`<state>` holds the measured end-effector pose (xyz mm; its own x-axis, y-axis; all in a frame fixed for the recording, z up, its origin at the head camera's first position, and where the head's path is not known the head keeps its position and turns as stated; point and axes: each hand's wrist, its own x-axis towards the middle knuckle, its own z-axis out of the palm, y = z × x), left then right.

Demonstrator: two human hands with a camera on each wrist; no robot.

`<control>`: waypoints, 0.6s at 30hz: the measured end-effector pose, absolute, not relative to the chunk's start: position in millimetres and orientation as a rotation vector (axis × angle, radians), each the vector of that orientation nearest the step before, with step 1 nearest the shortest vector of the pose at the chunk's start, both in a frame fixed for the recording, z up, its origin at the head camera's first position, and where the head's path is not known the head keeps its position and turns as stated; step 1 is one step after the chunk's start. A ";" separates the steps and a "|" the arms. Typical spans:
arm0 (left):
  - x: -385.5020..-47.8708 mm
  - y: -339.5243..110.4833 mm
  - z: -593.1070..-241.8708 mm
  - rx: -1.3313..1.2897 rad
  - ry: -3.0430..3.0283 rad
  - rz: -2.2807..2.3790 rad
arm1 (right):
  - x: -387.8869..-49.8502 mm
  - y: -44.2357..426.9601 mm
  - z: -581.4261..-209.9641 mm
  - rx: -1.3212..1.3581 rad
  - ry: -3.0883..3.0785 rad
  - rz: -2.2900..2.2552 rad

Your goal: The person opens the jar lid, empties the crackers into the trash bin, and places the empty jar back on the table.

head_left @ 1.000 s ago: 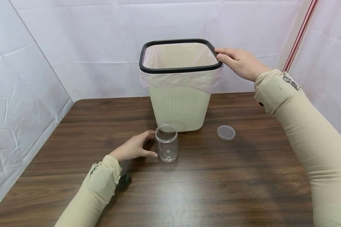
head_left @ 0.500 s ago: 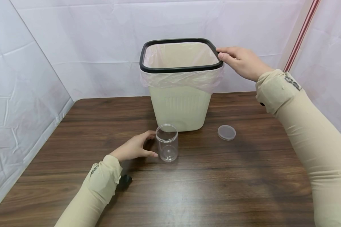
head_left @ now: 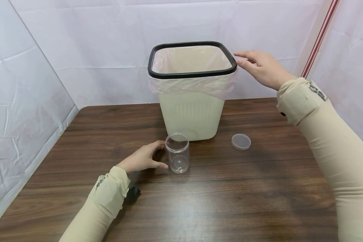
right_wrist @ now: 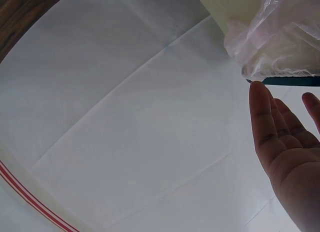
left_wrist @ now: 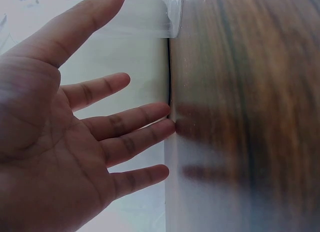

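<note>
A clear plastic jar [head_left: 177, 154] stands upright and lidless on the table in the head view. Just left of it is my left hand [head_left: 143, 158], thumb and fingers spread; in the left wrist view the open palm [left_wrist: 65, 142] holds nothing. Behind the jar stands a cream trash can [head_left: 193, 111] with a black rim [head_left: 190, 74] and a pinkish liner bag [head_left: 196, 85] folded over its edge. My right hand [head_left: 261, 69] hovers at the rim's right side, fingers extended; whether a fingertip touches the rim I cannot tell. A clear round lid [head_left: 241, 141] lies flat right of the bin.
The dark wooden table [head_left: 230, 201] reaches back to a white cloth wall [head_left: 109, 50], with more cloth on both sides. A small black object [head_left: 133, 194] shows beside my left sleeve.
My right hand has drawn back slightly to the right from the bin's rim. My left hand, the jar and the lid stay where they were.
</note>
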<state>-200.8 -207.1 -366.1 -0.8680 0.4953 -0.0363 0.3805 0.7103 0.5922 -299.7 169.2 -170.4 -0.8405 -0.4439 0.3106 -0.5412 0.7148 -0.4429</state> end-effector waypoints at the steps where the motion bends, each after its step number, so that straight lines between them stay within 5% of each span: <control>1: -200.8 -207.1 -366.3 0.707 2.725 0.878 | -299.3 170.2 -170.8 0.792 -2.738 0.797; 18: -200.2 -207.2 -366.2 0.729 2.754 0.859 | -290.0 180.2 -180.0 0.806 -2.718 0.738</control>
<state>-200.2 -207.2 -366.2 -0.8671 0.4980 -0.0131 0.4023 0.7155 0.5711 -290.0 180.2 -180.0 -0.8278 -0.4516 0.3329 -0.5579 0.7247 -0.4043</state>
